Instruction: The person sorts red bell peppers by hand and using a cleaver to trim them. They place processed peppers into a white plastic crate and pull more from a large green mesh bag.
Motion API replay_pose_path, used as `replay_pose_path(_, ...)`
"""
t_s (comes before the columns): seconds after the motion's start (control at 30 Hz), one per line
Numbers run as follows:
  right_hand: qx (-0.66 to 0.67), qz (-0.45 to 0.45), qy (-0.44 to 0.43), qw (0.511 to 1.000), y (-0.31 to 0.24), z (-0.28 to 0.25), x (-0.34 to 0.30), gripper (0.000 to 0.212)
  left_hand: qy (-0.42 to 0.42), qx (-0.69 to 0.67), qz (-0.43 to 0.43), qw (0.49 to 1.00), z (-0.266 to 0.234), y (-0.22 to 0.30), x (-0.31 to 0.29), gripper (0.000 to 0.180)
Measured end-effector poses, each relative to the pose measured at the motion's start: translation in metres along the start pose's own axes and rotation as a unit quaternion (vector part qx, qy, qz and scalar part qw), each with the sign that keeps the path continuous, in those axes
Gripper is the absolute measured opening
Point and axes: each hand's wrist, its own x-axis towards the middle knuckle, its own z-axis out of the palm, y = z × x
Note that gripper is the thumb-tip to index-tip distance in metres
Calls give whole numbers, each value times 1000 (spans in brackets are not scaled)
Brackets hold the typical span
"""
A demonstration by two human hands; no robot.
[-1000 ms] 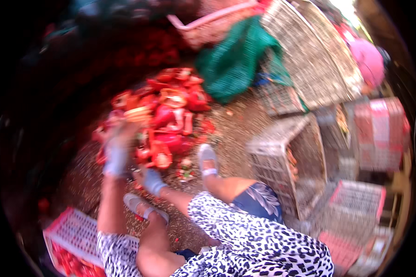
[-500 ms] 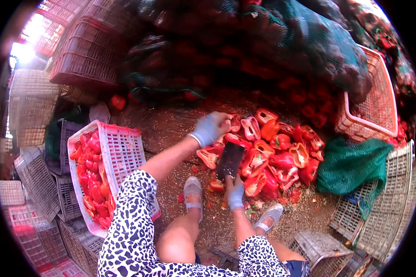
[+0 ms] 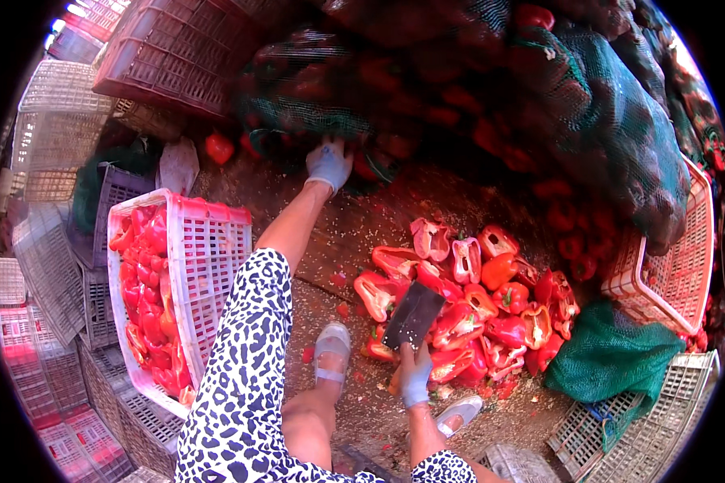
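Observation:
My left hand (image 3: 329, 163), in a grey glove, reaches far forward to the green net sacks of red peppers (image 3: 491, 105) and touches the netting; whether it grips anything I cannot tell. My right hand (image 3: 416, 381), also gloved, holds a broad cleaver (image 3: 413, 315) blade-up over a heap of cut red pepper halves (image 3: 475, 298) on the seed-strewn ground. My two feet in grey shoes sit just below the heap.
A pink-white plastic crate (image 3: 209, 249) full of red pepper pieces stands at my left. Stacks of empty crates (image 3: 48, 145) fill the left side. Another pink crate (image 3: 669, 274) and a green net (image 3: 612, 354) lie at the right.
The view swung from the crates toward the sacks. My left hand has left the cut pepper heap and stretched forward to the net sacks. The cleaver stays in my right hand.

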Motion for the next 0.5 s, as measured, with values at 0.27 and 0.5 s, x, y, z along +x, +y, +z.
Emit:
replay_pose_path(0.27,-11,3,-12,1000,-3,-2,1,25,-50,-44,117,991,0,63,70,32)
replay_pose_path(0.5,-26,9,-24,999,-10,2,-2,27,-31,-26,177,983,26,55,58,29)
